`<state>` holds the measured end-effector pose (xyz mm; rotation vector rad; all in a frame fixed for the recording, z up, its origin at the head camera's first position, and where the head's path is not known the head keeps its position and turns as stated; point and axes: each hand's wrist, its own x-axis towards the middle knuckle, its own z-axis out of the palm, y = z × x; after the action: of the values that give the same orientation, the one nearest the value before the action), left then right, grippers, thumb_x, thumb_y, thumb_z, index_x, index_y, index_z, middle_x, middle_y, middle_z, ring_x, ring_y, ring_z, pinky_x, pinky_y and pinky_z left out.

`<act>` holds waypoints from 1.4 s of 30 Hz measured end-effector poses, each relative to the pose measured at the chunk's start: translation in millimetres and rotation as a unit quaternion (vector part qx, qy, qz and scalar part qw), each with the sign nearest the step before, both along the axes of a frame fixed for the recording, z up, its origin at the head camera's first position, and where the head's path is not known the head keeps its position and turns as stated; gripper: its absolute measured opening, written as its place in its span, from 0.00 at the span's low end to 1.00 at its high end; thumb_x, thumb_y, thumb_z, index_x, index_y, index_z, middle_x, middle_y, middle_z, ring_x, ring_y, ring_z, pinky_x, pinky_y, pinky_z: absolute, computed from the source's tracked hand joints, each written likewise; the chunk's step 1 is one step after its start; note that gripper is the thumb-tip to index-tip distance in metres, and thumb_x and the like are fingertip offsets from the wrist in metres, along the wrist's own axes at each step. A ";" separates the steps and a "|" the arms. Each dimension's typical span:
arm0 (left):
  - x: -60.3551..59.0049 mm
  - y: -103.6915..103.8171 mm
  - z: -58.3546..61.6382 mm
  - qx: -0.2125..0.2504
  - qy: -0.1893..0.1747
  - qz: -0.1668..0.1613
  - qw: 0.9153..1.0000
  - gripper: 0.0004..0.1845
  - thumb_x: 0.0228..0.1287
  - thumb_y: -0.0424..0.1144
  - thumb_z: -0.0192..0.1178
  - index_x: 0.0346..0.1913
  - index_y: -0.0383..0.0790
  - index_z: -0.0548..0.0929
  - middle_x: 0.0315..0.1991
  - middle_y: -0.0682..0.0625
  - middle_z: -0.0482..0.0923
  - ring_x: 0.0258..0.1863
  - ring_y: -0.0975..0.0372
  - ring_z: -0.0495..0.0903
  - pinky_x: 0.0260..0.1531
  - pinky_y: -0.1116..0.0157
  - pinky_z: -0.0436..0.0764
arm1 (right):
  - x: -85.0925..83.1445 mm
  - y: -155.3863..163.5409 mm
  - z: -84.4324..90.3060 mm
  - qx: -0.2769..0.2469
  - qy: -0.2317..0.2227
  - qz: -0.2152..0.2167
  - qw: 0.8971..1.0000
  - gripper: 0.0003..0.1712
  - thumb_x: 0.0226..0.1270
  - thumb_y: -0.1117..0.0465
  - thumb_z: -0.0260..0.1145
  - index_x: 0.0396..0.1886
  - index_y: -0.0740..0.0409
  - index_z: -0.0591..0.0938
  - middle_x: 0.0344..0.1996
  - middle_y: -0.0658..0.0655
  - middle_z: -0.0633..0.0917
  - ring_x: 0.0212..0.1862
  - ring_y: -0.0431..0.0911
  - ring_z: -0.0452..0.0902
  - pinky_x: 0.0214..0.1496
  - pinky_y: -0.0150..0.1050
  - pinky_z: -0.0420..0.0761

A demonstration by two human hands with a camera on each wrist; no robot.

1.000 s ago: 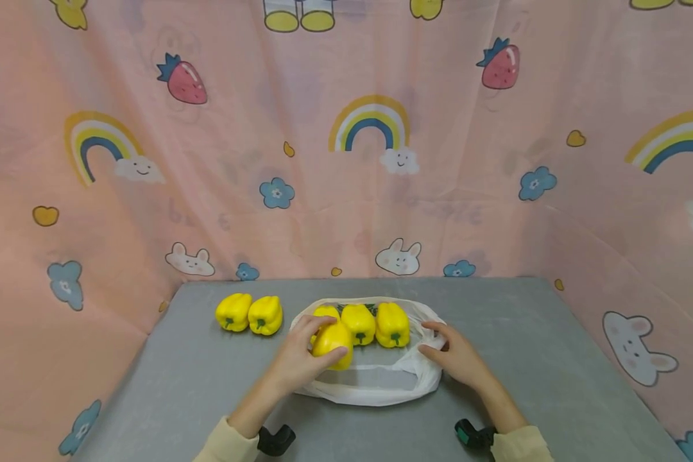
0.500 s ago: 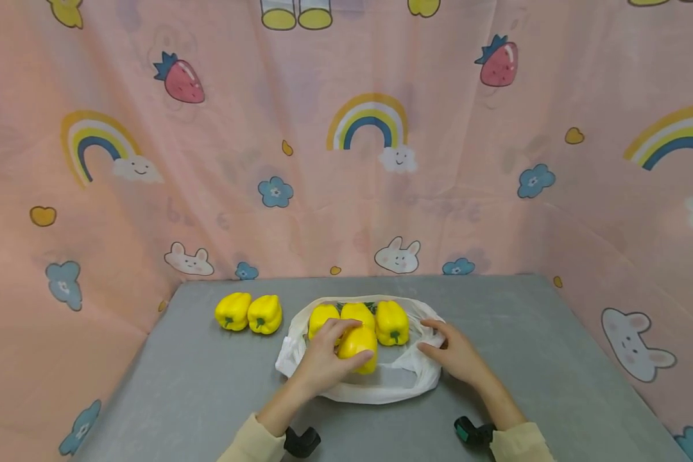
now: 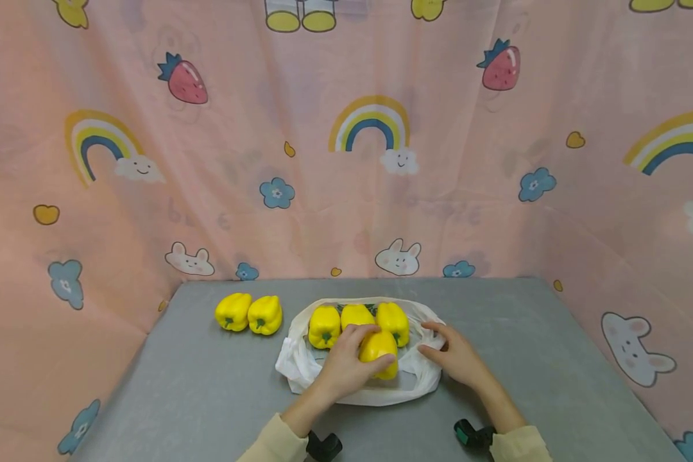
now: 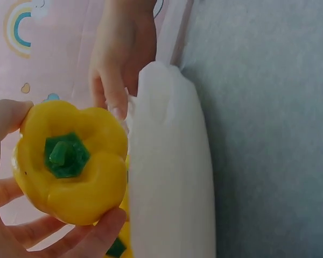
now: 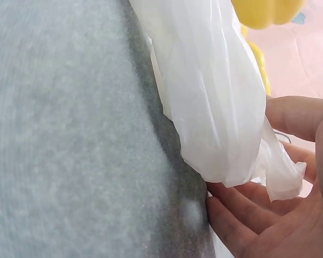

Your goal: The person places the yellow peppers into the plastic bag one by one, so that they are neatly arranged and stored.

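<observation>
My left hand (image 3: pixel 346 366) grips a yellow bell pepper (image 3: pixel 379 354) over the open white plastic bag (image 3: pixel 293 362). In the left wrist view the pepper's green stem (image 4: pixel 67 155) faces the camera, thumb on one side and fingers on the other. Three more yellow bell peppers stand in a row along the bag's far side: a left one (image 3: pixel 323 328), a middle one (image 3: pixel 356 314) and a right one (image 3: pixel 394 319). At the bag's right rim, my right hand (image 3: pixel 455 355) holds the crumpled plastic (image 5: pixel 220 107) between thumb and fingers.
Two yellow bell peppers, one (image 3: pixel 233 312) beside the other (image 3: pixel 265 316), sit on the grey table (image 3: pixel 208 385) left of the bag. A pink printed curtain (image 3: pixel 468 212) rises behind the table and along both sides. Each wrist wears a black device (image 3: pixel 325 446).
My left hand has carried its pepper rightward across the bag, uncovering the left pepper and the bag's left side. The right hand has stayed at the rim.
</observation>
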<state>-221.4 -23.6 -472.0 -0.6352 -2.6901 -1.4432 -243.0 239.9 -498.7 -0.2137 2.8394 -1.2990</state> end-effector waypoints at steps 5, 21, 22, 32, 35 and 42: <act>0.5 9.0 -5.6 -0.001 -0.013 0.007 1.000 0.31 0.62 0.65 0.65 0.63 0.52 0.79 0.60 0.49 0.74 0.55 0.58 0.75 0.56 0.52 0.76 | -0.1 0.9 -0.6 -0.003 0.006 0.001 1.000 0.34 0.69 0.51 0.71 0.69 0.60 0.75 0.62 0.68 0.76 0.35 0.47 0.72 0.35 0.39 0.75; 0.5 27.5 -17.9 -0.001 -0.061 0.010 0.998 0.33 0.63 0.66 0.64 0.63 0.49 0.79 0.56 0.49 0.74 0.49 0.58 0.74 0.50 0.53 0.77 | 1.7 0.6 -2.9 -0.001 0.003 -0.006 1.000 0.34 0.69 0.50 0.71 0.69 0.58 0.75 0.59 0.65 0.78 0.35 0.47 0.72 0.35 0.39 0.75; 0.4 28.8 -18.4 -0.002 -0.063 0.010 0.998 0.32 0.63 0.66 0.64 0.63 0.49 0.79 0.55 0.50 0.74 0.48 0.58 0.74 0.49 0.54 0.77 | 1.8 0.6 -2.7 -0.002 0.003 -0.007 1.000 0.33 0.69 0.50 0.71 0.69 0.58 0.75 0.59 0.65 0.78 0.35 0.47 0.72 0.35 0.39 0.75; -0.6 36.1 -24.0 -0.011 -0.075 0.007 0.997 0.33 0.63 0.66 0.64 0.62 0.48 0.79 0.51 0.48 0.73 0.44 0.59 0.74 0.46 0.56 0.78 | 2.5 -1.2 -1.1 -0.004 0.000 -0.009 1.000 0.33 0.69 0.51 0.70 0.69 0.58 0.75 0.62 0.67 0.76 0.36 0.47 0.73 0.36 0.39 0.76; -1.0 36.7 -24.6 -0.025 -0.073 0.006 0.997 0.33 0.63 0.66 0.63 0.62 0.48 0.79 0.51 0.49 0.73 0.44 0.58 0.73 0.47 0.54 0.77 | 3.0 -1.7 -0.8 -0.005 -0.003 -0.010 1.000 0.33 0.69 0.51 0.71 0.69 0.58 0.75 0.62 0.67 0.76 0.35 0.47 0.73 0.35 0.39 0.77; -0.8 34.8 -20.2 -0.048 -0.068 -0.015 0.996 0.33 0.64 0.67 0.62 0.63 0.48 0.79 0.50 0.50 0.72 0.42 0.60 0.72 0.44 0.57 0.75 | 4.0 -2.3 0.2 -0.007 -0.003 -0.012 1.000 0.33 0.69 0.51 0.71 0.69 0.59 0.75 0.62 0.66 0.76 0.35 0.47 0.73 0.35 0.39 0.76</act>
<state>-222.1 11.2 -492.1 -0.6070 -2.8800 -1.4215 -239.1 237.5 -498.5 -0.1755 2.8371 -1.3209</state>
